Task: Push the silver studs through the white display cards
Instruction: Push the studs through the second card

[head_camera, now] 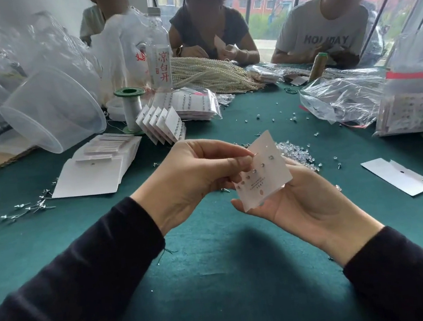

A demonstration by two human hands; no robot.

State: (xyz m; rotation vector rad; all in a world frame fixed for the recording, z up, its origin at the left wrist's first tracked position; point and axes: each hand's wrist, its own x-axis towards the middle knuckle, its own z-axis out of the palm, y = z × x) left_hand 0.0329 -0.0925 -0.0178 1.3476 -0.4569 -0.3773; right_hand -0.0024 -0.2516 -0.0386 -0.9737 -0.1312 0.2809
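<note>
A white display card (pixel 265 172) is held above the green table, tilted, with several silver studs in a row across it. My left hand (pixel 194 181) pinches the card's left edge between thumb and fingertips, near the row of studs. My right hand (pixel 301 202) lies palm up under the card, its fingers hidden behind it, supporting it from below. Loose silver studs (pixel 28 207) lie scattered on the table at the left. A stack of blank white cards (pixel 99 168) sits behind my left hand.
A heap of clear backings (pixel 294 150) lies just beyond the card. A lone white card (pixel 398 176) is at the right. Finished cards (pixel 163 125), a thread spool (pixel 132 108), a plastic tub (pixel 52 113), a bottle (pixel 158 49), plastic bags (pixel 343 96) and three seated people crowd the far side.
</note>
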